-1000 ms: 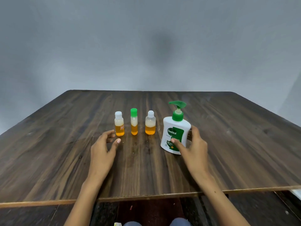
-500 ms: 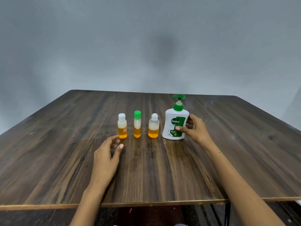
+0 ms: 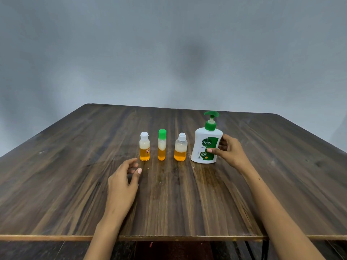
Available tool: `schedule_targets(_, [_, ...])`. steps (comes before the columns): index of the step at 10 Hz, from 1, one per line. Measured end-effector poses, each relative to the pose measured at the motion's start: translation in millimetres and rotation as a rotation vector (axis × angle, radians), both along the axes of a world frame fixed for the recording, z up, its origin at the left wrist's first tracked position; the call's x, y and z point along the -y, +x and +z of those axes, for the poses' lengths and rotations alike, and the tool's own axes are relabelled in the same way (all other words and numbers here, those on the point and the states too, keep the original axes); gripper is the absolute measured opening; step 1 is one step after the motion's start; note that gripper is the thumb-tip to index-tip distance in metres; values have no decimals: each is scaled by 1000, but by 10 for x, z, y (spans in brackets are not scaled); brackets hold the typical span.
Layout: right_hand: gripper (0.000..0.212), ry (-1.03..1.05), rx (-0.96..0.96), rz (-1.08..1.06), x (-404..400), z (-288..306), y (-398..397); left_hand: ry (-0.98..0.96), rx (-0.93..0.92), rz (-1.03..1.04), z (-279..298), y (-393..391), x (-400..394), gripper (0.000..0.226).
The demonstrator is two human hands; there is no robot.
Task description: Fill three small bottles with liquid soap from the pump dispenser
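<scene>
The right hand covers the far right side of the soap dispenser, so its grip there is only partly seen: the thumb lies across the green label, hiding some print, and the rest of the small print is too fine to read. The orange label on the left bottle is illegible too. The desk runs off both side edges, and both forearms are cut by the bottom edge.
</scene>
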State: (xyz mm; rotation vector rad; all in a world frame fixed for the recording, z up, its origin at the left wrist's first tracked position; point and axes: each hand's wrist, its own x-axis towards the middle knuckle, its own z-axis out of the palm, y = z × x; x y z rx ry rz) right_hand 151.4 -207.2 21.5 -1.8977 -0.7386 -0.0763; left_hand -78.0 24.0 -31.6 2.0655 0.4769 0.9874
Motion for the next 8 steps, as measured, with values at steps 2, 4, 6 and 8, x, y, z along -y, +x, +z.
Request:
schedule_targets(2, [45,-9,-2,10,3,-9,17,17,-7,0,-6,2,-10,32])
schedule_targets(4, [44,20,-14,14,-1,-29,-8,13,-3,-2,-4,2,-5,32])
schedule_targets(6, [46,27,-20,3,-16,-46,-53,30,-4,3,0,4,1,32])
schedule_targets(8, [61,49,-2,-141,7,-30,-216,4,11,9,14,18,11,32])
